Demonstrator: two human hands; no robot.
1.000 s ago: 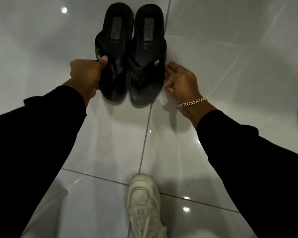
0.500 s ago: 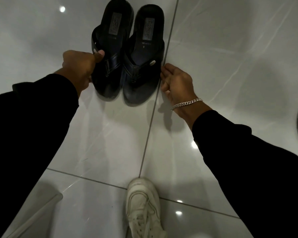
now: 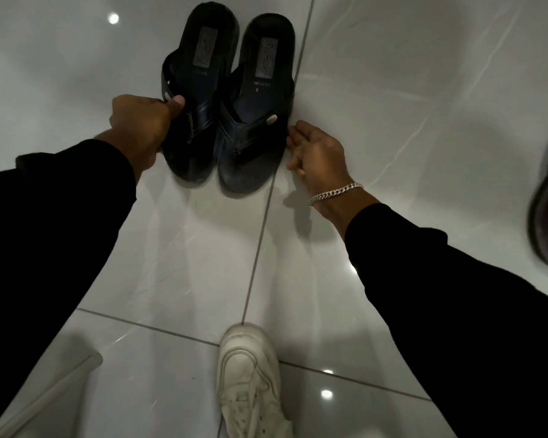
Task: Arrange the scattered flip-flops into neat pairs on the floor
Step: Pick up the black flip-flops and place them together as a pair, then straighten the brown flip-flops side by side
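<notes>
A white sneaker (image 3: 250, 380) stands nearest on the tiled floor (image 3: 408, 90). Beyond, two black flip-flops (image 3: 228, 99) lie paired, touching. Left hand (image 3: 141, 121) grips the left one's strap; right hand (image 3: 318, 151), fingers loosely released, rests beside the other.

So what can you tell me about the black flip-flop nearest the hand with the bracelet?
The right flip-flop is black, with a thick sole, a grey label patch on the heel bed and a wide, leather-like strap bearing a small metal stud. It lies flat on the glossy white tiled floor, toe toward the person, side by side with the left flip-flop. Its outer edge runs along a grout line. The right hand rests against that edge, fingers loosely open.
</notes>
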